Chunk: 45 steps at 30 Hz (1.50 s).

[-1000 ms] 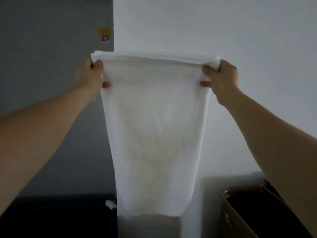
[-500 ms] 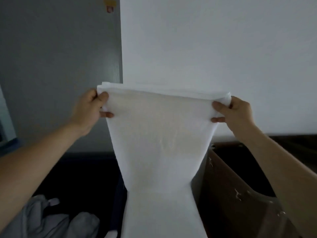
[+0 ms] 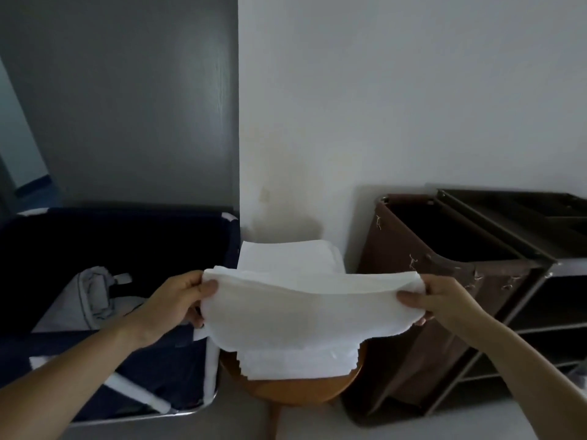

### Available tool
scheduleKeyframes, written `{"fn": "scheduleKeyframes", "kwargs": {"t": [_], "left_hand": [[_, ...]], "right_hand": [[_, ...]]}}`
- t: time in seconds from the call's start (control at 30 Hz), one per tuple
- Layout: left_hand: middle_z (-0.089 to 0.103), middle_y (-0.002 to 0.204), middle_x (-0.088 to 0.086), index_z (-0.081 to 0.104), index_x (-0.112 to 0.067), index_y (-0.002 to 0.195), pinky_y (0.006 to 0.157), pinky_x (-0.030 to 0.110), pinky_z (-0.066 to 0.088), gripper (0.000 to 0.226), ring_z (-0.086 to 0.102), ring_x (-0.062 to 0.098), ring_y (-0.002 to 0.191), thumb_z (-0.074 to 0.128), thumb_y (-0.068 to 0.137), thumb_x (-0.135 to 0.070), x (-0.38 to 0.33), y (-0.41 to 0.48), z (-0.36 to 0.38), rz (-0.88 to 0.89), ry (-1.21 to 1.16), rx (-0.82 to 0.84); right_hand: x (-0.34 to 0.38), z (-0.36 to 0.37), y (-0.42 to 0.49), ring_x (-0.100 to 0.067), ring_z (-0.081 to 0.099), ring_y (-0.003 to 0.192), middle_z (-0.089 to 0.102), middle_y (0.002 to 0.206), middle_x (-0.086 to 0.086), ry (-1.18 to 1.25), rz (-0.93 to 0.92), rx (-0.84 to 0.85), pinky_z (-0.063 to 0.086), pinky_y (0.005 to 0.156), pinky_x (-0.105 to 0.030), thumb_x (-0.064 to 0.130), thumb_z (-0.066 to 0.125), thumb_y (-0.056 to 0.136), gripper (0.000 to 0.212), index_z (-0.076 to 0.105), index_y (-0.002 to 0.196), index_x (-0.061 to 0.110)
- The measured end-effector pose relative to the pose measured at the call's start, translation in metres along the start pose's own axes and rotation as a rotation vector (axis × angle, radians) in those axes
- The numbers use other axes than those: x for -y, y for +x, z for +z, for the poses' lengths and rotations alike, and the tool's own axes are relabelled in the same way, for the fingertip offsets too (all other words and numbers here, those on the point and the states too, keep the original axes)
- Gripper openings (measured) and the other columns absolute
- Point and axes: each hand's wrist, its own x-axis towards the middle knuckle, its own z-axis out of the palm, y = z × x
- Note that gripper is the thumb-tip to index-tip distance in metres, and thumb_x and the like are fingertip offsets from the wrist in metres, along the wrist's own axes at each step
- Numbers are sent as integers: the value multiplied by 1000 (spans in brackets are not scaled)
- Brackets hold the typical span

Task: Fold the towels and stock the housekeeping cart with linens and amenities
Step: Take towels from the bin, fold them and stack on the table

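Left hand [image 3: 178,304] and right hand [image 3: 444,301] each pinch an end of the towel [image 3: 298,312], stretched flat just above the stool [image 3: 295,389], probably to lay it squarely on the stack [image 3: 286,257] there; the cart [image 3: 514,258] stands right of the stool.

Round wooden stool [image 3: 301,390] under a stack of folded white towels [image 3: 286,257]

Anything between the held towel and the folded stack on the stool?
Nothing visible. The left hand and right hand hold the towel just over the folded stack on the wooden stool. The dark bin and the cart flank the stool, outside the path.
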Motion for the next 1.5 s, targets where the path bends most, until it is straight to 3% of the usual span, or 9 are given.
{"fn": "scheduleKeyframes", "kwargs": {"t": [0.23, 0.33, 0.47, 0.73, 0.87, 1.03, 1.23, 1.37, 1.5], "left_hand": [[71, 101, 14, 68, -15, 106, 85, 47, 57, 21, 68, 34, 96, 54, 99, -28, 4, 76, -2, -6, 13, -175], [70, 104, 14, 67, -12, 105, 80, 39, 57, 20, 67, 33, 98, 53, 101, -25, 9, 132, -1, -47, -6, -231], [69, 102, 15, 66, -7, 103, 86, 48, 56, 24, 67, 33, 94, 53, 101, -27, 45, 220, 7, -152, 23, -291], [66, 107, 18, 61, -1, 111, 85, 43, 53, 26, 63, 32, 90, 55, 100, -24, 177, 334, 47, -573, 32, -307], [66, 110, 20, 61, 0, 112, 96, 54, 50, 30, 63, 40, 101, 55, 99, -27, 190, 342, 51, -650, -18, -298], [68, 74, -5, 63, -13, 88, 54, 26, 50, 21, 63, 18, 68, 55, 99, -29, 151, 366, 37, -393, 58, -402], [57, 93, -3, 54, -10, 127, 58, 23, 38, 31, 56, 13, 81, 50, 102, -28, 166, 426, 28, -504, 384, -318], [51, 138, 18, 36, -8, 148, 93, 33, 43, 56, 52, 32, 119, 57, 96, -14, 196, 418, 44, -463, 458, -326], [20, 160, 17, 15, -7, 156, 118, 45, 20, 80, 21, 35, 145, 59, 93, -31, 204, 379, 63, -247, 875, -297]], "right_hand": [[-1, 14, 72, -10, 70, 71, 74, 78, 6, 41, -14, -114, 53, 64, -23, 20, 75, 86, 8, 74, 93, 16], [-10, 25, 132, -23, 72, 85, 75, 88, -2, 74, 22, -147, 59, 81, -41, 24, 75, 87, 8, 73, 88, 17], [-46, 55, 228, -38, 68, 95, 71, 98, -18, 125, 150, -154, 55, 89, -55, 24, 71, 90, 20, 69, 93, 4], [-175, 148, 348, -30, 65, 100, 67, 113, -11, 178, 531, 93, 54, 92, -48, 25, 64, 95, 32, 62, 121, 6], [-194, 151, 364, -32, 66, 97, 70, 109, -13, 174, 584, 109, 55, 91, -50, 25, 65, 94, 28, 67, 112, 4], [-177, 132, 397, -33, 65, 83, 69, 99, -27, 312, 455, 15, 53, 78, -48, 16, 69, 91, 17, 68, 94, 0], [-185, 145, 443, -33, 66, 86, 70, 99, -20, 252, 490, -76, 55, 76, -46, 22, 68, 91, 16, 68, 90, 5], [-201, 161, 431, -17, 62, 90, 66, 110, -4, 179, 509, -100, 52, 80, -36, 25, 66, 92, 26, 64, 116, 13], [-193, 159, 403, -13, 57, 95, 61, 124, -5, 127, 447, -163, 45, 80, -30, 25, 68, 90, 45, 55, 132, 13]]}}
